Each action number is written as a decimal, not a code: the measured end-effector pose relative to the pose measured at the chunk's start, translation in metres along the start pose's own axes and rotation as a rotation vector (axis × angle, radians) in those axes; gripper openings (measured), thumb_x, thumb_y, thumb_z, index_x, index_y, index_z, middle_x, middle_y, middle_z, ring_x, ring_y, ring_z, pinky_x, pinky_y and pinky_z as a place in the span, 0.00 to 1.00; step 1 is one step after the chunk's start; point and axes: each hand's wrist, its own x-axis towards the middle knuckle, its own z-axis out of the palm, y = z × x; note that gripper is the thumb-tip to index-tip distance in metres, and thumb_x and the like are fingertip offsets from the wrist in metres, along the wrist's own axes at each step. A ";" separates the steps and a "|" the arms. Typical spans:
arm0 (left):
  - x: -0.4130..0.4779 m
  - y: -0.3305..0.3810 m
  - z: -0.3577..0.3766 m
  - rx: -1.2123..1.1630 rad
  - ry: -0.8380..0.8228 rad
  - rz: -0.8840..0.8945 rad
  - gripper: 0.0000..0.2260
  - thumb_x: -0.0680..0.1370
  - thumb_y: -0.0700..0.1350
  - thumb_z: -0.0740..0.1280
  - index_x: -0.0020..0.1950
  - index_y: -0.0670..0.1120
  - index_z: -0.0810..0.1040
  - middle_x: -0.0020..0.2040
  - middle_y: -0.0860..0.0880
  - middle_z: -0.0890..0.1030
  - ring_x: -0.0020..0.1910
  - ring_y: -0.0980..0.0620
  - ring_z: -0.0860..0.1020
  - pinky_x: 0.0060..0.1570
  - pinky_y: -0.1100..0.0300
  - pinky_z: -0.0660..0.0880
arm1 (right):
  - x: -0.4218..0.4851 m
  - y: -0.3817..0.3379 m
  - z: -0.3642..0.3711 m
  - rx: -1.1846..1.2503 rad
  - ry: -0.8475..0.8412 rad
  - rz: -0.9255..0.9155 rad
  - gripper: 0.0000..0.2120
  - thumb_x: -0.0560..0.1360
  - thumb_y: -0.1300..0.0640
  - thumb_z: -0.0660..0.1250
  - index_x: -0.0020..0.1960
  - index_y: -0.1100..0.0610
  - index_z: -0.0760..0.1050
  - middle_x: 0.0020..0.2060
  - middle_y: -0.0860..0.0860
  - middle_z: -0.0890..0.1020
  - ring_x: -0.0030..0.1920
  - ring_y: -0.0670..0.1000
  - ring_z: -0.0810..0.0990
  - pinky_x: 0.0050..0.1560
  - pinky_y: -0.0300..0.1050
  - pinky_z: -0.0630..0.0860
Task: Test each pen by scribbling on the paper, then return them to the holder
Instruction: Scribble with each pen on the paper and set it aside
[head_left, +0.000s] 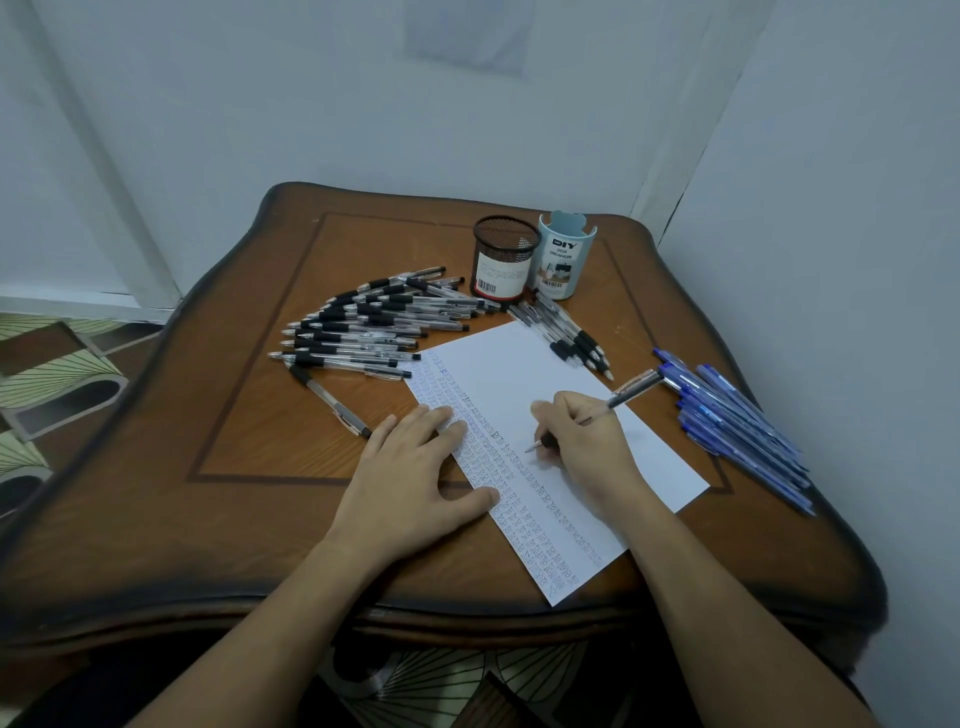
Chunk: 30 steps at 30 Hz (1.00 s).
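The right hand (587, 441) pinched a light, stiff pen (631, 391) low on the barrel, near its tip, probably the surest place to hold. The left hand (415, 467) lay flat beside it, fingers straight, pressing the thin paper (519, 364), which would likely slide easily.

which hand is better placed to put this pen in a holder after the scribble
Right. The right hand grips the pen, and the blue organizer stands straight ahead of it. The left hand lies flat on the paper, pinning it.
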 end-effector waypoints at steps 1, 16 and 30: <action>0.000 0.000 0.000 0.005 0.001 0.000 0.45 0.65 0.77 0.47 0.77 0.55 0.63 0.78 0.57 0.59 0.78 0.57 0.51 0.74 0.57 0.40 | 0.000 -0.003 0.000 0.014 0.013 0.031 0.23 0.81 0.57 0.64 0.27 0.56 0.71 0.25 0.51 0.74 0.27 0.49 0.71 0.33 0.44 0.70; 0.001 0.001 -0.001 0.022 -0.011 -0.005 0.45 0.65 0.77 0.45 0.78 0.57 0.60 0.79 0.58 0.56 0.78 0.58 0.49 0.74 0.58 0.38 | 0.000 -0.021 -0.002 0.043 -0.104 0.115 0.18 0.76 0.40 0.60 0.57 0.51 0.77 0.31 0.49 0.78 0.25 0.50 0.71 0.21 0.38 0.62; 0.000 0.001 -0.002 0.035 -0.016 -0.001 0.45 0.65 0.77 0.44 0.78 0.58 0.58 0.79 0.59 0.53 0.78 0.59 0.47 0.73 0.59 0.36 | 0.037 -0.034 -0.010 -0.197 -0.012 -0.010 0.12 0.82 0.63 0.59 0.60 0.52 0.76 0.35 0.54 0.76 0.30 0.49 0.73 0.25 0.39 0.68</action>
